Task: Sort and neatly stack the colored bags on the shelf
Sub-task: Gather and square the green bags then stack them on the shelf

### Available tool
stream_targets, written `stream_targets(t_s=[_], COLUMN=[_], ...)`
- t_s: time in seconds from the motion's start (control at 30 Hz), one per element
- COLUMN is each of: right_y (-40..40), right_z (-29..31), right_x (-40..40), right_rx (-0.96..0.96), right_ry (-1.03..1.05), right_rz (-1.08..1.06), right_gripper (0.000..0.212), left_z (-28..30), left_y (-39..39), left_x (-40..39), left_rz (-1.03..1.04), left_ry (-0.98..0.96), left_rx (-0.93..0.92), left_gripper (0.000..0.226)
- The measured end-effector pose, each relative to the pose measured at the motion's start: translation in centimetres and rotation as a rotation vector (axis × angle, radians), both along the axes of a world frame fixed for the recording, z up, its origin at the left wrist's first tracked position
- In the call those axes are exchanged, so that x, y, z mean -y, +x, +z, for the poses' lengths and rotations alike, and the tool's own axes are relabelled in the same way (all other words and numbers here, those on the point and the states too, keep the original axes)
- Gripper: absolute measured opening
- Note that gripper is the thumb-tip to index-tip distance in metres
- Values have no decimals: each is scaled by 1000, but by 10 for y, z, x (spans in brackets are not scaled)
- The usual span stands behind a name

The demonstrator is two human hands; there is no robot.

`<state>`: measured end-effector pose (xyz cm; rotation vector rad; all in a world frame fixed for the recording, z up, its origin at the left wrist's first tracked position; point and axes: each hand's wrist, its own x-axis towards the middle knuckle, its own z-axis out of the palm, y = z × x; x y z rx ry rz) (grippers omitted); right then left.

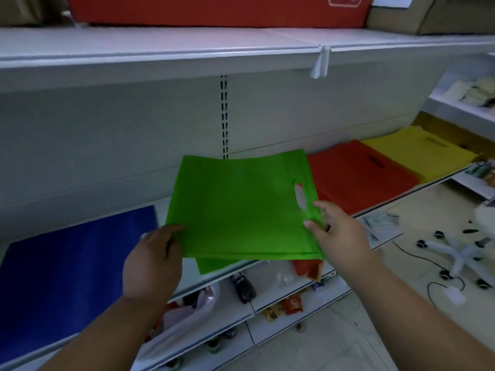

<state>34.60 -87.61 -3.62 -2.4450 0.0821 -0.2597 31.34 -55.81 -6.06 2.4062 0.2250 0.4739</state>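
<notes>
At the centre of the frame both hands hold a green bag (241,207) flat over the middle shelf (401,207), between the blue bags (75,263) lying at the lower left and the red bags (359,172) and yellow bags (417,151) laid side by side toward the upper right. The left hand (152,263) pinches the bag's left edge, thumb on top and fingers curled beneath; the right hand (334,228) pinches the right edge just below the cut-out handle slot, so each grip is pressed onto fabric rather than spread. More green edges show under the near side, jutting past the held sheet toward the bottom of the frame, so this looks like a green pile being squared up, though whether the lower layers rest on the shelf or hang from the hands I cannot tell. To do this step well, I would judge that the held sheet should come down level, both edges lowered together so the thin fabric does not fold or drag the layers below, with the handle slot facing the same way as the red and yellow ones. The near edges want aligning so nothing overhangs the shelf lip, and a gap should be kept from the red pile at the right so colours stay apart.
</notes>
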Motion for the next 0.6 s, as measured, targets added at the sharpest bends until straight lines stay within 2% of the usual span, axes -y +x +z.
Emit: stream_targets(t_s=[0.2,0.33,0.6], right_y=[78,113,135], right_z=[-25,-40,-55], right_x=[27,39,41], right_rx=[-76,-110,-115], right_ry=[-114,-288,-482], right_rz=[307,455,515], right_gripper=[44,40,22], left_z=[-20,-29,-37], left_y=[-1,-4,4], left_x=[46,73,95], left_rz=[193,272,301], left_ry=[125,230,379], left_rx=[-80,-179,-379], left_gripper=[26,24,31])
